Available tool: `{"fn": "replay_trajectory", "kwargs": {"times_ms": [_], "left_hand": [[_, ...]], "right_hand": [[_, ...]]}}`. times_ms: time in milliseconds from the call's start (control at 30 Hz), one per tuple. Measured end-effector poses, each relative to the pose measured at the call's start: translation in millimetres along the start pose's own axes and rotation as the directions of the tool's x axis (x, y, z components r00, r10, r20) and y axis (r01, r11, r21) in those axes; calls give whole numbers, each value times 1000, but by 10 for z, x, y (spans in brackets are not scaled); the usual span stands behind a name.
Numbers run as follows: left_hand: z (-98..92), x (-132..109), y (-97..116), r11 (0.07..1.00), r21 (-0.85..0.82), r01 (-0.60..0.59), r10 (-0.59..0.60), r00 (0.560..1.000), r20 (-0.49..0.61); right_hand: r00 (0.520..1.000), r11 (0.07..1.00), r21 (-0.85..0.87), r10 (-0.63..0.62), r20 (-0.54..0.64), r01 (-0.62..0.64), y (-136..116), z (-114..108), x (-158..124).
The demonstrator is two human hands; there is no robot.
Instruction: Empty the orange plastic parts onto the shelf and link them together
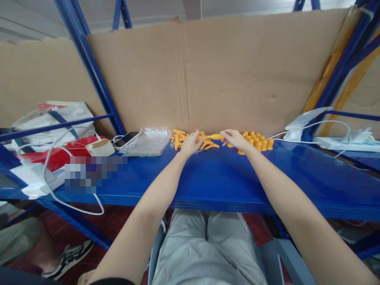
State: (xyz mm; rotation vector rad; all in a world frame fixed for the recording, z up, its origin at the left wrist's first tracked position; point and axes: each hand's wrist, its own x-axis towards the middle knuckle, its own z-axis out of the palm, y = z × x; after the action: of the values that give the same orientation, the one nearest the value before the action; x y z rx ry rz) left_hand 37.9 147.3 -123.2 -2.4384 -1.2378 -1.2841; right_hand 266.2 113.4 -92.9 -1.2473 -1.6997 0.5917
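Note:
An orange plastic piece (215, 137) with a rod-like shape spans the gap between my two hands, above the back of the blue shelf. My left hand (191, 144) is closed around its left end. At its right end, the fingers of my right hand (234, 138) pinch it. Beside and partly behind my left hand lie several orange branching pieces (178, 138) with small metal chains. Right of my right hand stands a group of short orange knob-like pieces (261, 141), partly hidden by that hand.
Left of the orange pieces are a clear plastic bag (154, 141) and a phone (128, 139). Farther left sit a white charger (100, 147), cables and a cloth bag (59, 118). Cardboard (237, 79) backs the blue shelf (219, 178). A power strip (350, 144) lies at right.

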Motion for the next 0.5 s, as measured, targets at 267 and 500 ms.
{"fn": "replay_trajectory", "kwargs": {"times_ms": [267, 500], "left_hand": [[-24, -8, 33, 1000, -2, 6, -6, 1000, -18], [-61, -10, 66, 1000, 23, 2, -2, 999, -32]], "right_hand": [[990, 989, 91, 110, 88, -118, -135, -77, -146], [985, 975, 174, 117, 128, -138, -191, -127, -187]]}}
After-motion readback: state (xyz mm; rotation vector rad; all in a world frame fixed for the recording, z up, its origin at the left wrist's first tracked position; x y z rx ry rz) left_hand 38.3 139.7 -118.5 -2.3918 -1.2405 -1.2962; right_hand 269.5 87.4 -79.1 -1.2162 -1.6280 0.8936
